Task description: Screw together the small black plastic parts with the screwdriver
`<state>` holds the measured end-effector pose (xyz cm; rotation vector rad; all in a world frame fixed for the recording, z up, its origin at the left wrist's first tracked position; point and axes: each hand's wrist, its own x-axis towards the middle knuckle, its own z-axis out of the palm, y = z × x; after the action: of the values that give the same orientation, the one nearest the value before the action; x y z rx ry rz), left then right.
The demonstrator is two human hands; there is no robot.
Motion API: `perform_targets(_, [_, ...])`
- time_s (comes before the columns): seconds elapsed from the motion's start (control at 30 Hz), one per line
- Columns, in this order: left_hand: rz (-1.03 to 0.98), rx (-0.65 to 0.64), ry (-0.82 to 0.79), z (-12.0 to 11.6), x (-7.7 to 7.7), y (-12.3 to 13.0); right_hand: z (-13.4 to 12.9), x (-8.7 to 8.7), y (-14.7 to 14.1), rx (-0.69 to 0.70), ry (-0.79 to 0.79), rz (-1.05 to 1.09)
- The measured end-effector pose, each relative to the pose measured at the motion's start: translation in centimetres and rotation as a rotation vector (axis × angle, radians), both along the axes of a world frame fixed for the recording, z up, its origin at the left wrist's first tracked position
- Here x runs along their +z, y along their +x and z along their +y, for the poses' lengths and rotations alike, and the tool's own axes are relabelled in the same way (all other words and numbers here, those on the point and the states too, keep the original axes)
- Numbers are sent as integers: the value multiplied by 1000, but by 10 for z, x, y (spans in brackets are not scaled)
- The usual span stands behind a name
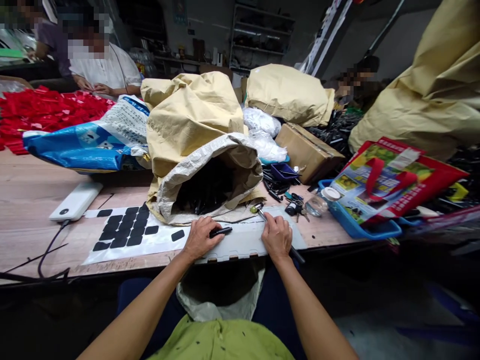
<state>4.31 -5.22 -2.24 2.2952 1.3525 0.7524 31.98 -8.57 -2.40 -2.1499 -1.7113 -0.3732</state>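
Note:
My left hand point(202, 237) rests at the front of a pale grey board point(242, 239), its fingers closed on a short black pen-like part point(222, 231). To the right, my right hand point(276, 235) grips a tool with a metal shaft point(261, 214) and a dark handle end point(297, 255). The tool's yellowish tip point(256, 207) points away from me. Just behind both hands lies an open beige sack point(195, 120) with dark pieces point(206, 192) inside its mouth. Left of my left hand is a white sheet with black rounded squares point(129, 225).
A white power bank point(76, 201) with a cable sits left. A blue tray point(348, 220) with a printed bag point(386, 180), a small jar point(317, 205) and a cardboard box point(307, 150) stand right. An open bag point(221, 302) hangs below the table edge. People are behind.

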Motion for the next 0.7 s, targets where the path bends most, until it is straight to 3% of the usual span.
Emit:
perform_targets(0.1, [-86,-61,55,-17,8,0,0,-1,1,2,-9,-13])
perform_targets(0.17, [-159,-173,35,-42,12,2,0,-1,2,3,-11,-11])
perform_targets(0.3, [-146,-376,-233,-104,1,9,0,0,2,8,-11,8])
perform_targets(0.4, [14,-255,-468,-129,-31,13,0,0,1,21,-11,23])
perform_targets(0.5, [235,-72,-581,-130,-70,11,0,0,1,22,-9,31])
perform_targets(0.57, [371,6,-621,-127,-88,8,-1,0,2,24,-7,31])
perform_targets(0.63, [450,30,-644,-127,-92,6,-1,-1,2,28,0,28])
perform_targets(0.7, [434,-25,-627,-128,-78,8,-1,-2,2,27,8,22])
